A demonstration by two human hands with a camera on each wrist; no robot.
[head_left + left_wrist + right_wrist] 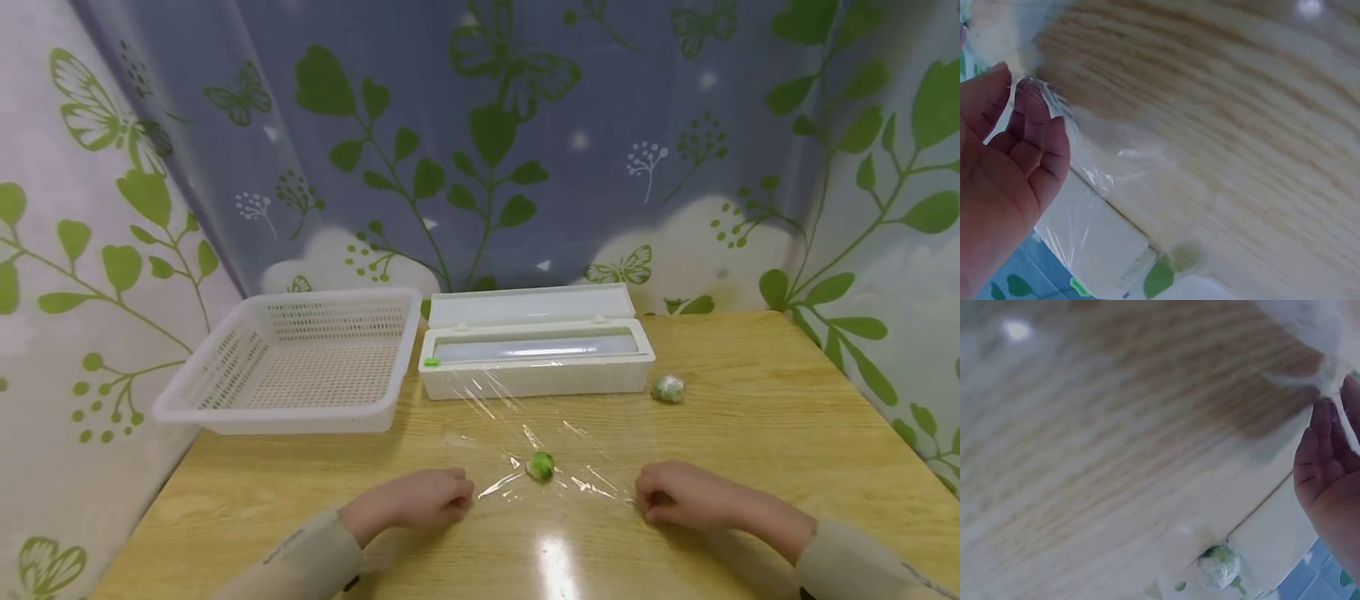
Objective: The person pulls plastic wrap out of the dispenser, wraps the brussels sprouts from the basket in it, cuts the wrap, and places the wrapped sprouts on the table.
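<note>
A sheet of clear plastic wrap stretches from a white wrap dispenser toward me. My left hand pinches its near left corner, and film drapes over those fingers in the left wrist view. At the near right corner, my right hand grips the wrap between thumb and curled fingers. Between the two hands is a small green ball, like a Brussels sprout, with creases running out from it; whether it lies on or under the film I cannot tell. A similar ball wrapped in film sits right of the dispenser.
The dispenser's lid is raised, showing the roll inside; a green slider is at its left end. A white perforated basket stands at the left on the wooden table. Leaf-patterned curtains hang behind.
</note>
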